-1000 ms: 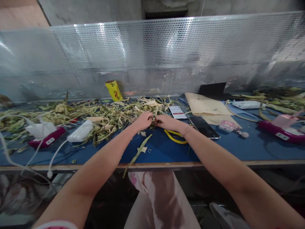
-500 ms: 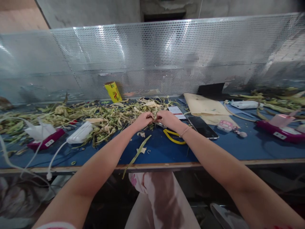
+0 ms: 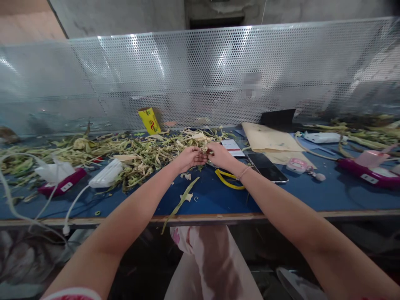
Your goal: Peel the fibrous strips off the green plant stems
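Observation:
My left hand (image 3: 190, 158) and my right hand (image 3: 219, 155) meet at the near edge of a heap of green-yellow plant scraps (image 3: 137, 152) on the blue table (image 3: 281, 193). Both hands are closed in a pinch on a small piece of plant matter (image 3: 204, 148) held between them. Yellow-handled cutters (image 3: 227, 179) lie on the table just under my right wrist. A long green strip (image 3: 181, 201) hangs over the table's front edge below my left hand.
A black phone (image 3: 267, 166) and a white card (image 3: 232, 147) lie right of my hands, with brown paper (image 3: 268, 139) behind. Magenta devices (image 3: 368, 168) (image 3: 61, 183), white cables, and a yellow box (image 3: 150, 120) sit about. A perforated metal screen (image 3: 200, 75) backs the table.
My hands have lifted slightly and shifted a little toward the heap, staying pinched together on the plant piece. Nothing else moved.

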Demonstrator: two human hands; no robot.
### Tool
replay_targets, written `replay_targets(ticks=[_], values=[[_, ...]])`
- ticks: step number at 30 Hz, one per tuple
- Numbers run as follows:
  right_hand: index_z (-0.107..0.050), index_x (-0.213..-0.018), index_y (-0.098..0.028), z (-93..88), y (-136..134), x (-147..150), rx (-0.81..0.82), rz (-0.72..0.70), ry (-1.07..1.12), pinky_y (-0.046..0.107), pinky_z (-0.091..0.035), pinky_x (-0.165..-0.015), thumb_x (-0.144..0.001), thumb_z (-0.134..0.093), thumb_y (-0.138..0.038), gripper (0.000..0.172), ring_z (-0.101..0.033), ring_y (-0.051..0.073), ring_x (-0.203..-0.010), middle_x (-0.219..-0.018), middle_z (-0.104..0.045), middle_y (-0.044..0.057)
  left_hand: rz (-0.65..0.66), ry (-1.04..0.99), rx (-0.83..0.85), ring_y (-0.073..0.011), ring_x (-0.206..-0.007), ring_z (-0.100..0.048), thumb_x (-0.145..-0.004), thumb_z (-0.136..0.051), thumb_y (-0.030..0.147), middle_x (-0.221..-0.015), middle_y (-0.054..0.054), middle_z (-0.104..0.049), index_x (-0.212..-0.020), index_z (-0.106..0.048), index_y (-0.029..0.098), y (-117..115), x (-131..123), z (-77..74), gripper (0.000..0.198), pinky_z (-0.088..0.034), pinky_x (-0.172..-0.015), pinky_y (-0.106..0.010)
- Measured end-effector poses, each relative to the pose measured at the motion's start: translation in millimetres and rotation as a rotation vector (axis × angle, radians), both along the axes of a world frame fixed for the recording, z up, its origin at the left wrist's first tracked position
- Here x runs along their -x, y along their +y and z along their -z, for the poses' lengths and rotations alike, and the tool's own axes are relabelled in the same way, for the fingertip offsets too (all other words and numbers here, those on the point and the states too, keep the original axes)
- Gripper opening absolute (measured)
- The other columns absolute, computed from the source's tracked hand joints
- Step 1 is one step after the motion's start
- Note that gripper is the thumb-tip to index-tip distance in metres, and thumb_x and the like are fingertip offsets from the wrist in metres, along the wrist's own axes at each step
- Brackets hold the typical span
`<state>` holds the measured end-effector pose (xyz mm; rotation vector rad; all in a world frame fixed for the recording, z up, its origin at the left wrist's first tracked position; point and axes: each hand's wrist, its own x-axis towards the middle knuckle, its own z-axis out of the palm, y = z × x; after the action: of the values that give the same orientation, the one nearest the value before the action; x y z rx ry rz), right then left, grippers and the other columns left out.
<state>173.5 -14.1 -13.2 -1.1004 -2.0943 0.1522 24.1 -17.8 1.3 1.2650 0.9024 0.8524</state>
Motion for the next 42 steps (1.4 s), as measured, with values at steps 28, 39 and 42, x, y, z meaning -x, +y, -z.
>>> replay_targets(ticks=[28, 39, 42], values=[[-0.051, -0.066, -0.018, -1.3, 2.5, -1.6, 0.547, -0.132, 0.979, 0.023, -0.034, -0.056, -0.056, -0.066, -0.039, 0.027, -0.045, 0.008, -0.057, -0.062, -0.053, -0.004, 0.255, 0.554, -0.566, -0.0086, -0.043, -0.047, -0.076, -0.048, 0.037, -0.045, 0.002, -0.049, -0.055, -0.047, 0.016, 4.0, 5.3, 11.5, 0.029, -0.038, -0.047, -0.021], [-0.049, -0.061, -0.018, -5.3, 2.9, -6.6, 0.542, -0.048, 1.079, 0.021, -0.034, -0.054, -0.057, -0.062, -0.025, 0.016, -0.043, 0.006, -0.056, -0.061, -0.050, -0.005, 0.098, 0.501, -0.610, -0.0074, -0.039, -0.043, -0.077, -0.046, 0.039, -0.041, 0.003, -0.047, -0.052, -0.048, 0.016, -0.3, 2.9, 7.5, 0.034, -0.036, -0.045, -0.020], [-0.049, -0.061, -0.018, -5.3, 2.3, -7.6, 0.558, -0.079, 1.054, 0.021, -0.035, -0.054, -0.058, -0.065, -0.028, 0.019, -0.043, 0.006, -0.055, -0.061, -0.050, -0.005, -0.052, 0.417, -0.592, -0.0096, -0.050, -0.053, -0.073, -0.051, 0.035, -0.052, 0.000, -0.058, -0.059, -0.058, 0.014, 3.3, 3.5, 7.8, 0.026, -0.044, -0.054, -0.022]])
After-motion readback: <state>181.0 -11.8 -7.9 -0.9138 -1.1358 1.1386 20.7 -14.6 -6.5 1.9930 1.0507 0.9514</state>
